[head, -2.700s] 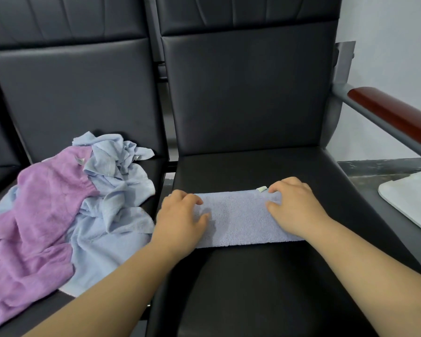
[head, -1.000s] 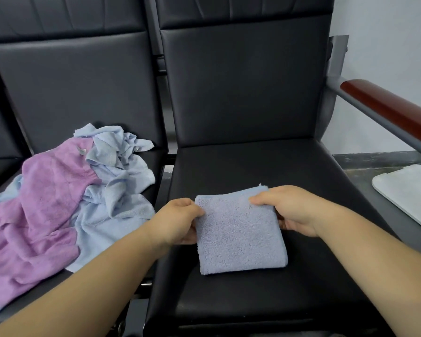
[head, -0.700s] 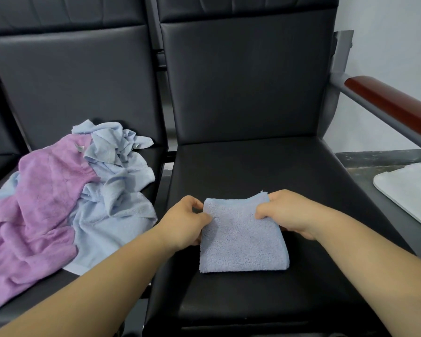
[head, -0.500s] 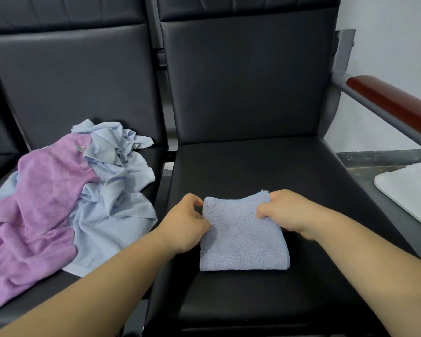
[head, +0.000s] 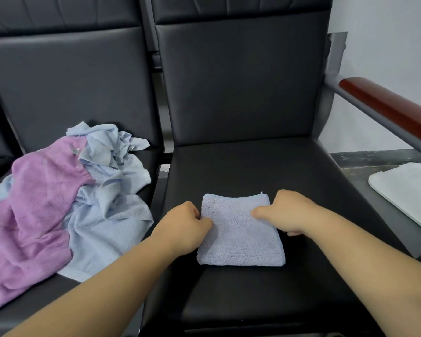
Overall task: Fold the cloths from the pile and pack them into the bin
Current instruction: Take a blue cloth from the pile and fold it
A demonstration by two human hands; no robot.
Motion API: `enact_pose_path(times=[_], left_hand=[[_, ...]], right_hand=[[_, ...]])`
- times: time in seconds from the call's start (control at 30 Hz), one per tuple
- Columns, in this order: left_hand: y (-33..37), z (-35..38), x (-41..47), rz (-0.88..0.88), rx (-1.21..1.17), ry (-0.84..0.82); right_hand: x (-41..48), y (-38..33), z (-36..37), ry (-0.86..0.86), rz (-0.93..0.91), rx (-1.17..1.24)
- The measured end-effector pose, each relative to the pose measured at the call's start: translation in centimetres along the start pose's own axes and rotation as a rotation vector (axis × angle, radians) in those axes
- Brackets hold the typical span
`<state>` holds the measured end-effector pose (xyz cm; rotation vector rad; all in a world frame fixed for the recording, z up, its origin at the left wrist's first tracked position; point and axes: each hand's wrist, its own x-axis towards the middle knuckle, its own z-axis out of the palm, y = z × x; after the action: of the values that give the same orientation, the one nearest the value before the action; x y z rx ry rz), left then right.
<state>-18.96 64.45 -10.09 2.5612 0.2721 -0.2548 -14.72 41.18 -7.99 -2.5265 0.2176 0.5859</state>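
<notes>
Head view only.

- The folded cloth (head: 241, 229) lies flat on the black seat (head: 241, 166) as a blue square of several layers.
- The left grip (head: 182, 226) is clamped on the left edge of the folded cloth, thumb on top. The right grip (head: 289, 212) is clamped on its right edge, thumb on top and fingers tucked under.
- The pile (head: 58, 205) is heaped left of the folded cloth, on the next seat and well apart from it. It is purple and pale blue, all unfolded, so most of the task is judged undone.
- The bin is not seen. A white flat thing (head: 406, 193) is seen right of the folded cloth, past the seat edge. Whether it belongs to the bin cannot be told.

Risks:
- Only the far half of the folded cloth is held. On a lift the near half is likely to sag and the layers to fan open.
- If only the top layers are pinched on the left, the lower layers could be left behind and the fold lost.
- The seat looks slick. The folded cloth may be dragged instead of lifted, and its edges skewed.
- An armrest (head: 387, 110) stands right of the folded cloth. A carry that way could be snagged or knocked.
- With the bin out of sight, a blind drop could land the folded cloth crooked.
</notes>
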Motion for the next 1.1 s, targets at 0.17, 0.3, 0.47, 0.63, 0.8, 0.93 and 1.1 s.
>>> enact_pose_path(times=[0.17,0.3,0.47,0.63,0.8,0.93,1.1], left_hand=[[0.6,-0.4,-0.5,-0.053,-0.025,-0.180],[1.5,-0.9,-1.2,-0.098,-0.251,-0.163],[6.6,-2.4,-2.5,0.060,-0.516,-0.011],[16.9,-0.7,-5.4,0.289,-0.626,-0.058],[27.7,6.6,-9.9,0.489,-0.470,-0.284],[33.3,15.3,-14.5,0.589,-0.220,-0.444],[35.5,27.9,-21.1,0.629,0.066,-0.760]], right_hand=[[-0.9,-0.3,0.8,-0.102,0.009,0.008],[-2.2,-0.3,0.4,-0.115,-0.020,0.231],[-6.7,0.9,-5.4,0.103,-0.176,0.356],[-12.3,6.7,-11.1,0.481,-0.207,0.413],[-18.8,18.8,-11.6,0.754,0.041,0.610],[-23.3,28.8,-7.9,0.820,0.314,0.824],[-28.6,39.8,-0.2,0.849,0.712,0.985]])
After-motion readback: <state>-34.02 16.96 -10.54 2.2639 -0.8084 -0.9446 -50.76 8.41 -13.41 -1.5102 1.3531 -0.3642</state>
